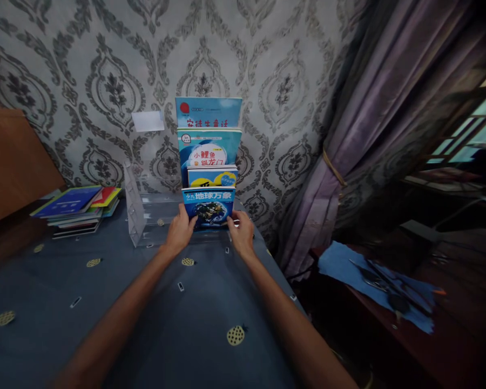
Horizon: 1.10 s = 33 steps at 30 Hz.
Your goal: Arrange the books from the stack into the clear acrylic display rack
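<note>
A clear acrylic tiered rack (140, 216) stands on the blue patterned tablecloth (105, 302) against the wall. Several children's books stand in its right column, one behind another. The front one is a blue book with a picture of the Earth (209, 206). My left hand (181, 231) grips that book's lower left edge. My right hand (240, 232) holds its lower right edge, fingers curled round it. Behind it stand a yellow and blue book (213, 176), a teal book with a white circle (208, 151) and a light blue book (208, 112).
A stack of flat books (79, 208) lies at the left of the rack. A brown wooden board (12, 162) is at far left. A purple curtain (360, 140) hangs on the right, with a dark table carrying a blue cloth (372, 283).
</note>
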Each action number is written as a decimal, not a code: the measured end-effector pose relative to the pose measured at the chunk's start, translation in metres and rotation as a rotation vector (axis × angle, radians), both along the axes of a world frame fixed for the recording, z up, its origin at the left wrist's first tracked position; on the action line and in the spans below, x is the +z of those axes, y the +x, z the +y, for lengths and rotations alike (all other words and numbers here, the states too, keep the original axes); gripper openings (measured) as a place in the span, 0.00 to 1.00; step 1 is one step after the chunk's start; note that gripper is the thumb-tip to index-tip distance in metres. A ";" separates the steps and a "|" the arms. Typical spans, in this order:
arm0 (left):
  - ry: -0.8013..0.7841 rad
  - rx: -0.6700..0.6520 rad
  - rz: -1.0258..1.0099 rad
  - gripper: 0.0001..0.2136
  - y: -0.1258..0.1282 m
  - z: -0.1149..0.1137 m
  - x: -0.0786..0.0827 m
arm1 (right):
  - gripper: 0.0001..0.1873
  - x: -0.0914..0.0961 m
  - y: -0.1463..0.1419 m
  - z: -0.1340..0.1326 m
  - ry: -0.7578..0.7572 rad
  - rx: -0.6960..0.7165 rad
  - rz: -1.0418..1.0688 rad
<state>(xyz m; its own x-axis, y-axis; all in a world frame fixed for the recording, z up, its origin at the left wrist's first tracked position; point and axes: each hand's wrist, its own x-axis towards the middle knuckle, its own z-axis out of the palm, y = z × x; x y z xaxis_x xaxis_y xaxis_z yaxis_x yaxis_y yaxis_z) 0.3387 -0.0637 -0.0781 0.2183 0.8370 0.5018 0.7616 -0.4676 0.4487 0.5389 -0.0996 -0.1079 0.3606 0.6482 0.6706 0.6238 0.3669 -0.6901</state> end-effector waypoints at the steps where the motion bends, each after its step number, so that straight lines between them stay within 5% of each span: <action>1: 0.002 0.002 0.017 0.19 0.001 -0.002 0.001 | 0.11 -0.001 0.000 0.000 -0.005 -0.008 -0.003; 18: -0.033 0.152 0.249 0.27 0.011 -0.022 -0.004 | 0.20 -0.019 -0.003 -0.007 0.087 -0.053 -0.021; 33: -0.063 0.097 0.208 0.30 0.009 -0.021 -0.009 | 0.23 -0.034 -0.006 -0.006 0.108 -0.072 -0.060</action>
